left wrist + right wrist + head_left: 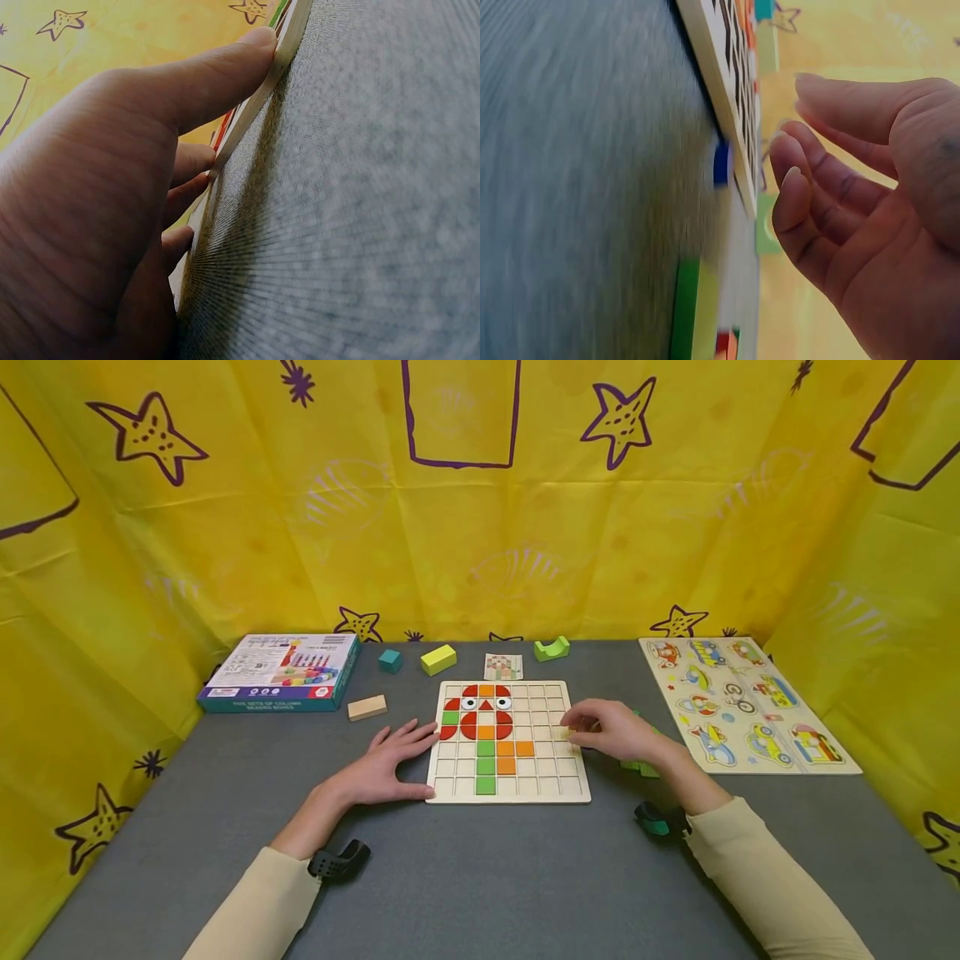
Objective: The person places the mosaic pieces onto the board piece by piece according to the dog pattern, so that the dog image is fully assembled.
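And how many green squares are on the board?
4: one green square between red pieces; three more in a column lower down. The right hand may hide others.

Head view: from your head, facing forward and down across the table. Left-wrist view: close and low, tilted sideways, facing along your left hand to the grid board. Right-wrist view: likewise, past your right hand. All three share the grid board and yellow curtain.

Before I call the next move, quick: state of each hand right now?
Left hand: open, fingers spread, touching the board at its left edge.
Right hand: fingers curled by the board's right edge; whether they pinch anything cannot be told.
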{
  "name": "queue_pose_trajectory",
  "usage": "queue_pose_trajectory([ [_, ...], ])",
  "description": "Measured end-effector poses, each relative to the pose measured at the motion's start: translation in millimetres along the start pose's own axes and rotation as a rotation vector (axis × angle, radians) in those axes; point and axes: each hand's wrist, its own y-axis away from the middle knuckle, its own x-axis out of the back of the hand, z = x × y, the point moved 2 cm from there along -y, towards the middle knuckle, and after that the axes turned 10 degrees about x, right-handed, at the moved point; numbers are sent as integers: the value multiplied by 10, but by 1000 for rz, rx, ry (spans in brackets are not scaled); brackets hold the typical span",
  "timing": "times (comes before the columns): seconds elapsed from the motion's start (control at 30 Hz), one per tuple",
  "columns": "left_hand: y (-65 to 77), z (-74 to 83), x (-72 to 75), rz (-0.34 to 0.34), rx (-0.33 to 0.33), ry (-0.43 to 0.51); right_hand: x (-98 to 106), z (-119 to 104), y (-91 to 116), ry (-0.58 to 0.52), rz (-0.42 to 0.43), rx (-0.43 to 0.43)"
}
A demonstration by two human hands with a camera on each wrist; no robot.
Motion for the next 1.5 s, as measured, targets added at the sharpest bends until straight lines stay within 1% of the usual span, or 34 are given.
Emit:
queue_pose_trajectory([
  [0.2,16,12,1,-2,-1,5,123,125,179,30,25,-15],
  [0.33,8,11,5,2,1,1,205,202,289,62,44,-46],
  [0.57,-15,6,8,5,-5,-12,317,311,515,35,47,-120],
  [0.83,-24,3,19,-1,4,-12,398,359,706,53,57,-120],
  [0.97,-18,-5,4,-9,14,-15,395,382,754,93,38,-145],
  [1.07,-10,-11,-8,-13,15,-14,395,383,769,101,28,-148],
  [1.2,-11,-14,-9,-9,15,-12,398,378,770,99,23,-129],
  [1.5,-20,-9,-3,-14,15,-10,386,403,793,154,15,-98],
])
